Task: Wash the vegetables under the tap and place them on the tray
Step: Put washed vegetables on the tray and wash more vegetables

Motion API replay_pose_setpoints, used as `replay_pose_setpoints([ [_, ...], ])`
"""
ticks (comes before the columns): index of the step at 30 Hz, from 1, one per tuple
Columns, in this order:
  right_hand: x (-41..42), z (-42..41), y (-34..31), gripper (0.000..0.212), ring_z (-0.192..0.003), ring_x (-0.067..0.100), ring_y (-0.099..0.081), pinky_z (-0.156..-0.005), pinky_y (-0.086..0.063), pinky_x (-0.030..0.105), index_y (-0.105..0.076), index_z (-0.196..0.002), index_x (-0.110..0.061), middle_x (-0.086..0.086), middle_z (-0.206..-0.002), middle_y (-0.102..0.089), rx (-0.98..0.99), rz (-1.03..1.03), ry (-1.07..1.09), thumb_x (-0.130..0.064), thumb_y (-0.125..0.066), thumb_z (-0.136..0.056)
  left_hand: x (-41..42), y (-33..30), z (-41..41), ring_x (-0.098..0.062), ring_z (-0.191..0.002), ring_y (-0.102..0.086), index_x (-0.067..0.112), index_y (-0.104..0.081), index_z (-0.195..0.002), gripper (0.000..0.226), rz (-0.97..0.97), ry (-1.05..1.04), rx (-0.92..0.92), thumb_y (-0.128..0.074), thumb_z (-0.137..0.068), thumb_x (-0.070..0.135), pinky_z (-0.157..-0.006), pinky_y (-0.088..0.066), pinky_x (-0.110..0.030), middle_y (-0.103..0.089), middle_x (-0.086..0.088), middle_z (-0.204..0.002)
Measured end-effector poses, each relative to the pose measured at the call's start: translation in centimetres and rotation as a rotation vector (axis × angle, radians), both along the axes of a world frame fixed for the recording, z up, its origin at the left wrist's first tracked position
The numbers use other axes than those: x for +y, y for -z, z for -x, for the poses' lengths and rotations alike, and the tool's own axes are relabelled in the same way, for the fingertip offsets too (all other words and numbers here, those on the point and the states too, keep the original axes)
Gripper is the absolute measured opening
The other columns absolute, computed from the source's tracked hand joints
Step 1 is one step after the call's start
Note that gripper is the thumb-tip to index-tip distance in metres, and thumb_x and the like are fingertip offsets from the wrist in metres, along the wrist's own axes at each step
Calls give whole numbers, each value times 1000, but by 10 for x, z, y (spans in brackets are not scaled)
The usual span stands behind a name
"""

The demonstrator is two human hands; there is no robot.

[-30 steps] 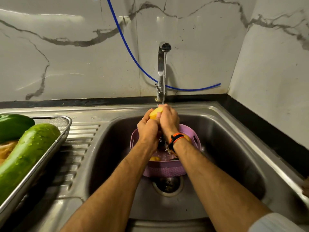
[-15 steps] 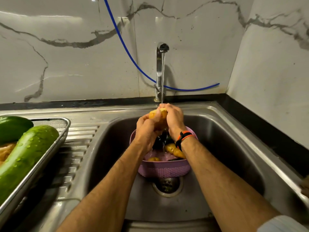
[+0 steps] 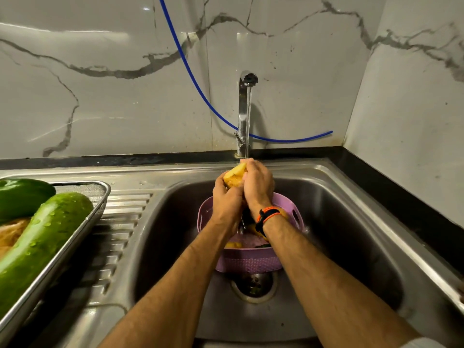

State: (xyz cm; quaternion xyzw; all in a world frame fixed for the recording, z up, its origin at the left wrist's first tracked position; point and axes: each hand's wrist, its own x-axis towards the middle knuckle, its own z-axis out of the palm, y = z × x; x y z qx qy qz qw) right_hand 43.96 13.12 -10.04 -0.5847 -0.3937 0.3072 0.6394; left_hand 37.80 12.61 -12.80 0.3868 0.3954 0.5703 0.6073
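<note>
Head view: both hands were up under the tap (image 3: 244, 114), and the yellow vegetable (image 3: 234, 176) sat clamped between them, right in the falling stream. The left hand (image 3: 227, 203) wrapped its lower end from seven o'clock; the right hand (image 3: 258, 183) curled over it from three o'clock, fingers closed on the flesh. So both grips were clamped on the same piece, neither one free.

The vegetable's long axis ran tilted, low end at seven o'clock in the left palm, top end at one o'clock poking out above the fingers. It hung above the purple basket (image 3: 248, 262), which stood in the sink (image 3: 351, 222) over the drain, with more pieces inside, mostly hidden by the wrists.

The key relation: the tray (image 3: 100, 197) lay well apart at nine o'clock on the draining board, already carrying the wet cucumber (image 3: 45, 244) and a green pepper (image 3: 22, 194). The left hand was the nearer one, so the carry across looked like its job, the right letting go first.
</note>
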Motion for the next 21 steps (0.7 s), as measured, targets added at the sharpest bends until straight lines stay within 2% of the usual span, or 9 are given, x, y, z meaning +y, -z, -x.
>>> replay_pose_setpoints([
  [3,-3,1,-5,32,-82,16,-52,-76,-44,33,-70,-98,-14,0,-83,-56,-51,92,-56,-27,-41,-101,1,3,6,-34,-111,-63,15,-57,-127,44,-35,1,34,-56,-90,-9,-94,-56,-49,-65,-17,-117],
  [6,1,-8,-10,29,-80,21,-55,-80,-48,39,-61,-73,-13,4,-76,-58,123,242,-125,-27,-49,-96,0,1,10,-32,-108,-66,13,-61,-126,41,-49,73,-4,-60,-90,-7,-90,-58,-48,-69,-15,-113],
  [8,0,-9,-12,29,-81,21,-57,-81,-49,38,-63,-78,-14,6,-82,-60,177,219,-151,-31,-49,-98,0,1,5,-30,-105,-67,13,-61,-126,40,-44,25,-11,-62,-91,-5,-88,-59,-46,-69,-15,-113],
  [10,1,-1,-5,37,-90,22,-56,-85,-50,38,-69,-99,-12,6,-92,-60,62,167,-106,-36,-41,-103,3,0,-1,-29,-103,-66,13,-60,-125,44,-40,-101,25,-60,-88,-10,-88,-58,-45,-67,-16,-112],
  [12,-1,11,-3,39,-94,20,-52,-80,-42,31,-68,-116,-14,4,-101,-56,18,91,-20,-33,-37,-105,3,0,-2,-28,-102,-65,16,-60,-122,45,-9,-175,41,-57,-87,-12,-91,-58,-45,-66,-14,-110],
  [14,0,15,-8,32,-95,24,-56,-79,-43,33,-73,-106,-17,4,-98,-60,30,112,-21,-33,-46,-100,1,0,2,-27,-94,-65,15,-61,-118,46,-9,-120,-2,-49,-87,-16,-80,-60,-40,-66,-14,-104],
  [16,7,7,-13,25,-96,31,-63,-88,-52,44,-75,-83,-19,7,-90,-67,77,162,-84,-35,-57,-87,-2,-5,7,-24,-83,-63,13,-63,-115,46,6,-29,-99,-45,-88,-19,-58,-56,-28,-65,-14,-98],
  [17,5,3,-15,25,-96,31,-63,-91,-53,46,-75,-80,-19,8,-90,-68,114,174,-132,-34,-57,-87,-1,-6,9,-23,-83,-64,12,-63,-116,42,18,5,-145,-47,-90,-17,-53,-53,-26,-66,-14,-100],
  [21,1,4,-4,35,-94,24,-58,-85,-49,39,-71,-110,-17,7,-102,-63,104,79,-157,-35,-42,-102,2,-7,3,-22,-83,-64,9,-61,-124,44,42,-77,-156,-51,-89,-16,-59,-56,-29,-66,-15,-104],
])
